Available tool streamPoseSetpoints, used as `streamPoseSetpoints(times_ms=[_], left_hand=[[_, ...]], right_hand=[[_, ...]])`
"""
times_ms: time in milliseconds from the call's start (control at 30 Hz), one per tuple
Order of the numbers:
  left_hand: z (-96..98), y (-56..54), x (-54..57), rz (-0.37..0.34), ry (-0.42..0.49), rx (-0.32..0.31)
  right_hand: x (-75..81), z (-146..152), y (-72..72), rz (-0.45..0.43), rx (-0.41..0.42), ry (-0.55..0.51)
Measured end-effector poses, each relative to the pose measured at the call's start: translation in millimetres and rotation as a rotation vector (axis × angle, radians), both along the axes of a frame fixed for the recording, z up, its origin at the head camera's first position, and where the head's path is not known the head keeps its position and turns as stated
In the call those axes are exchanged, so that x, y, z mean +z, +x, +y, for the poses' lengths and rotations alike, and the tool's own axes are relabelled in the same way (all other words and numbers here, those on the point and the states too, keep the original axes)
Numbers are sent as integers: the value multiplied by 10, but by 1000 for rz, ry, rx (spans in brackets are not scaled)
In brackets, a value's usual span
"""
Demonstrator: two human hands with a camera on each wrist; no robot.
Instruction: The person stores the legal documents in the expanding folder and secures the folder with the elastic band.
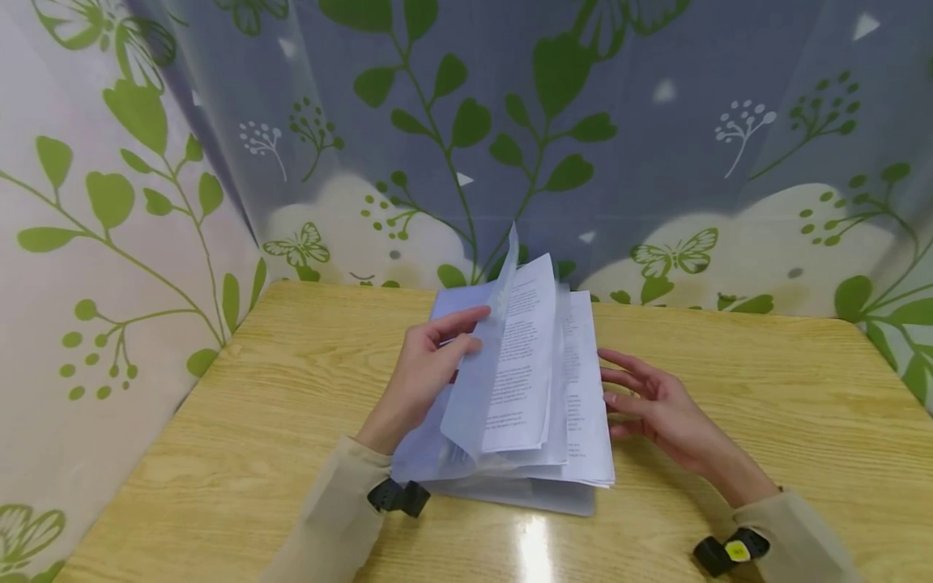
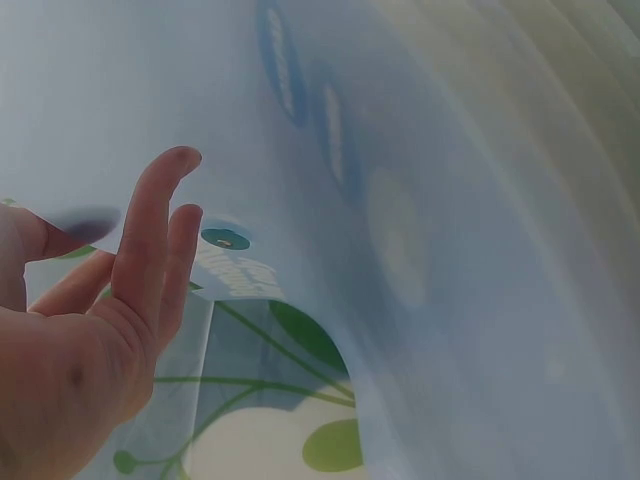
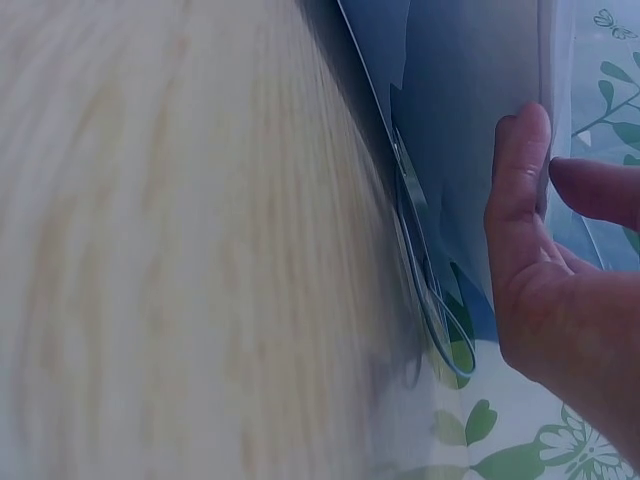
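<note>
A translucent plastic folder (image 1: pixel 466 421) lies spread on the table, with one clear leaf standing up near its middle. The index finger and thumb of my left hand (image 1: pixel 430 356) rest against the left side of that leaf. In the left wrist view, this hand (image 2: pixel 110 310) has its fingers extended beside the bluish plastic (image 2: pixel 480 330). Printed papers (image 1: pixel 521 364) stand tilted right of the leaf, with more printed sheets (image 1: pixel 586 389) behind. At their right edge is my right hand (image 1: pixel 659 405), fingers spread and fingertips at the edge, also seen in the right wrist view (image 3: pixel 560 290).
The wood-grain table (image 1: pixel 291 389) carries the folder near its back edge. A patterned curtain (image 1: pixel 656 121) hangs close behind. A thin cord loop (image 3: pixel 440 325) sticks out at the folder's edge in the right wrist view. Black wrist cameras (image 1: pixel 397 496) sit on both sleeves.
</note>
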State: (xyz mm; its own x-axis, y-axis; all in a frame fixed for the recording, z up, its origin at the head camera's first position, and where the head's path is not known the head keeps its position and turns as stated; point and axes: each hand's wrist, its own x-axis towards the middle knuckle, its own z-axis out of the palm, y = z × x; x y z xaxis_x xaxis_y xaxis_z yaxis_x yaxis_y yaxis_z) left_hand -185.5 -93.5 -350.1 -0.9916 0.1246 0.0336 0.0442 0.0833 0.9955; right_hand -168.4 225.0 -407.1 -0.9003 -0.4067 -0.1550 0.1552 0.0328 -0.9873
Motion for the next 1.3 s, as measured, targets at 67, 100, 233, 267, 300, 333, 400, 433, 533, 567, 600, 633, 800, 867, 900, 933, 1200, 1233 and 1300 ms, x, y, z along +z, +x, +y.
streamPoseSetpoints(times_ms=[67,100,233,267,300,333,400,433,533,567,600,633,800,867,900,933,1200,1233,1300], left_hand=[[0,3,4,-1,-1,-1],[0,4,5,-1,-1,-1],[0,4,4,-3,-3,1],[0,4,3,-3,-5,1],[0,2,1,-3,-5,2],[0,2,1,-4,-5,2],[-1,2,2,-5,-5,3],[-1,-1,0,-4,-5,3],[0,5,6,-6,-3,3],[1,7,8,-7,-3,3],[0,5,6,-7,-2,2],[1,7,9,-6,-2,3],[0,5,10,-7,-3,7],[-1,7,13,-8,-3,8],[-1,7,13,-8,-4,8],[-1,7,14,-9,-5,8],[2,13,15,-10,-13,6],[3,14,15,-10,-13,6],[5,15,14,-7,-11,6]], right_hand=[[0,-4,-1,0,1,0],[-1,-6,-1,0,1,0],[-5,-15,-8,-1,1,-1],[-5,-17,-9,-2,1,0],[-6,-20,-11,-2,1,0],[-6,-22,-13,-2,1,-1],[-8,-28,-15,-2,2,-1],[-8,-32,-16,-3,2,-1],[-3,-47,-17,-6,0,2],[1,-53,-18,-8,-3,5],[6,-60,-18,-11,-5,6],[12,-67,-19,-12,-7,10],[31,-97,-24,-20,-15,13],[26,-106,-26,-20,-15,6],[22,-110,-27,-20,-14,3],[18,-112,-29,-19,-13,1],[5,-146,-47,-27,-16,1],[6,-151,-49,-30,-18,3],[8,-160,-54,-31,-22,8]])
